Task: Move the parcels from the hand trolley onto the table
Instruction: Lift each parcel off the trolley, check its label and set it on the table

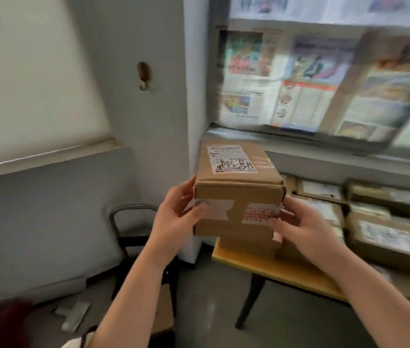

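Note:
I hold a brown cardboard parcel (239, 189) with a white shipping label on top and tape on its near face. My left hand (176, 214) grips its left near edge, thumb on the front. My right hand (304, 227) grips its right near corner, thumb on the red-printed tape. The parcel hangs above the left end of the yellow-topped table (261, 266), over another brown parcel (249, 243) lying there. Several labelled parcels (387, 234) lie on the table to the right. The hand trolley is out of view.
A dark metal chair (133, 229) stands left of the table, against the grey wall. Newspaper covers the window (299, 79) behind the table. A hook (143, 75) hangs on the wall. Paper scraps lie on the floor at lower left.

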Tool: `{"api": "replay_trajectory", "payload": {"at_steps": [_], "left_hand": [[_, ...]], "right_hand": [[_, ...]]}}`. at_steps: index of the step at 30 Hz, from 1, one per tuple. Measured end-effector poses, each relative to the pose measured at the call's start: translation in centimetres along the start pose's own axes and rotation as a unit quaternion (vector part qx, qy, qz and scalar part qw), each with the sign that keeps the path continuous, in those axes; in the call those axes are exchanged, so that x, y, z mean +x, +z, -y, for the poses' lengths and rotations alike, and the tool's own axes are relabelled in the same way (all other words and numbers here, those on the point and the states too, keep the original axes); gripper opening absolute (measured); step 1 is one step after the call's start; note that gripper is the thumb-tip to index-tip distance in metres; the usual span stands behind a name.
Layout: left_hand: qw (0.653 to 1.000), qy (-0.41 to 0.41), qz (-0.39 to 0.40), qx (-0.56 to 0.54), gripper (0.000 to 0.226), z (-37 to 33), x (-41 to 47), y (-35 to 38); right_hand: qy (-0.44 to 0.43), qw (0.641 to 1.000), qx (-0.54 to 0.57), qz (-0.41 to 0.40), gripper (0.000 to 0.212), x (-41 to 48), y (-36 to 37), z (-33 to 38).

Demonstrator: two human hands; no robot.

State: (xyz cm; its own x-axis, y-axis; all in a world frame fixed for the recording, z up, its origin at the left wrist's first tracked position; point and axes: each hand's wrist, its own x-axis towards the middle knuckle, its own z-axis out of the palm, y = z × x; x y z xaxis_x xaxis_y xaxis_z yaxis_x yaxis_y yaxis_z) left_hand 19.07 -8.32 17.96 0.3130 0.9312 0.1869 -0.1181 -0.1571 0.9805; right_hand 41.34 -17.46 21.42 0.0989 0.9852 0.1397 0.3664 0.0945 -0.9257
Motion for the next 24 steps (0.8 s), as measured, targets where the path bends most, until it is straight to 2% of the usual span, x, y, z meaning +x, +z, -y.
{"api": "replay_trajectory", "payload": {"at_steps": [4,5,7,10,13,15,17,20,24], "left_hand": [[0.993,-0.050,0.056,-0.095,0.020,1.1,-1.1,12.1],[0.989,-0.071,0.075,-0.105,0.022,1.2,-1.5,14.9],[0.980,-0.118,0.110,-0.114,0.028,1.4,-2.2,20.5],[0.974,-0.134,0.170,-0.067,0.032,1.8,-3.0,28.0],[0.955,-0.151,0.249,-0.050,0.035,3.2,-3.6,34.2],[0.941,-0.173,0.288,-0.041,0.035,4.4,-3.9,37.4],[0.933,-0.185,0.307,-0.028,0.033,5.8,-3.8,40.4],[0.926,-0.190,0.327,-0.008,0.033,8.4,-3.4,45.2],[0.920,-0.127,0.359,0.090,0.039,12.1,-2.1,52.0]], "right_hand": [[0.040,0.994,0.038,-0.094,0.044,-8.1,-9.5,-2.4],[0.053,0.990,0.060,-0.117,0.043,-10.2,-11.4,-3.0],[0.078,0.976,0.108,-0.174,0.055,-14.2,-15.0,-4.2],[0.120,0.942,0.154,-0.275,0.066,-18.8,-19.1,-6.3],[0.157,0.909,0.166,-0.348,0.059,-21.8,-21.8,-9.4],[0.176,0.889,0.176,-0.383,0.044,-23.3,-23.2,-11.8],[0.193,0.875,0.179,-0.406,0.032,-24.6,-24.9,-13.9],[0.225,0.856,0.178,-0.430,0.026,-25.7,-28.2,-17.2],[0.269,0.829,0.167,-0.462,0.022,-25.2,-34.1,-21.4]]}}
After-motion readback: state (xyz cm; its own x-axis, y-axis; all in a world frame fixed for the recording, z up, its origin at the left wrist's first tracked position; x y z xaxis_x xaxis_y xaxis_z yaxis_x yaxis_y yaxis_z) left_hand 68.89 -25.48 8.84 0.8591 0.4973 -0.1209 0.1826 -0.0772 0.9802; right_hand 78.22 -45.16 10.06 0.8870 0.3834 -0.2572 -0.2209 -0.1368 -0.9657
